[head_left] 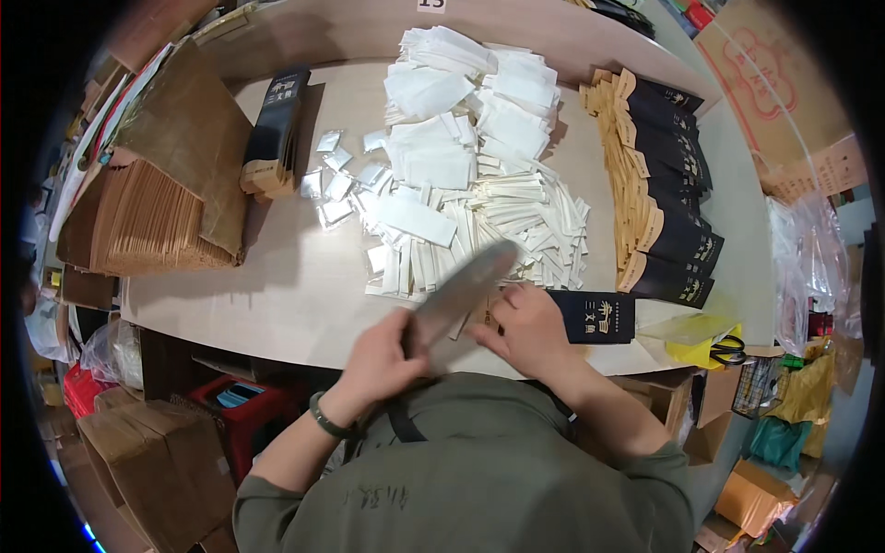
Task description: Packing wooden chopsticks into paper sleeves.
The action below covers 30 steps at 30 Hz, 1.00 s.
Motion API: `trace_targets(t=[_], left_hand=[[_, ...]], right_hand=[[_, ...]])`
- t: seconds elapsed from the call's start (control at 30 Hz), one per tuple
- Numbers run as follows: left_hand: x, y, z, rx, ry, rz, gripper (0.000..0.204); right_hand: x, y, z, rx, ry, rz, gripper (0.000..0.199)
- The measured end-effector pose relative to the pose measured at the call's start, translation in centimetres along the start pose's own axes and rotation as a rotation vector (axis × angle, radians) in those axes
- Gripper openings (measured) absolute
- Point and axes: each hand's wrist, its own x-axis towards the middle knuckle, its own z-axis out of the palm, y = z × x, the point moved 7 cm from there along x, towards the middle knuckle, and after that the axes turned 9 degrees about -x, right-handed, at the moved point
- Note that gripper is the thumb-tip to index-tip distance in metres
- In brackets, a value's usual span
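Note:
My left hand (381,355) is closed on a long, narrow, grey flat thing (466,288), slanting up to the right; motion blurs it, so its kind is unclear. My right hand (530,332) has its fingers bent over the left end of a black paper sleeve (597,317) lying at the table's near edge. Thumb and forefinger are at its brown end, partly hiding it. Just beyond my hands lies a heap of slim white paper-wrapped packets (535,217). Behind that are piles of white folded napkins (433,152), with small clear-wrapped squares (336,184) on their left.
Overlapping black sleeves with brown ends (668,203) line the right side. A stack of black sleeves (277,124) stands back left, beside a cardboard box (184,138) of packed brown paper edges. Black-handled scissors (728,350) lie at the right edge. A low wall (323,37) closes the back.

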Motion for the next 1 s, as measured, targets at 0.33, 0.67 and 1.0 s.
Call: trace_targets(t=[0.33, 0.67, 1.0], left_hand=[[-2.9, -1.5, -3.7, 0.51, 0.023, 0.198, 0.068], [4.5, -1.6, -11.1, 0.502, 0.399, 0.431, 0.066], [10.2, -0.6, -12.7, 0.532, 0.451, 0.359, 0.022]], right_hand=[[0.6, 2.0, 4.7, 0.175, -0.378, 0.434, 0.02], [5.6, 2.1, 2.3, 0.058, -0.103, 0.418, 0.03], [4.9, 7.6, 3.7, 0.143, -0.141, 0.66, 0.023]])
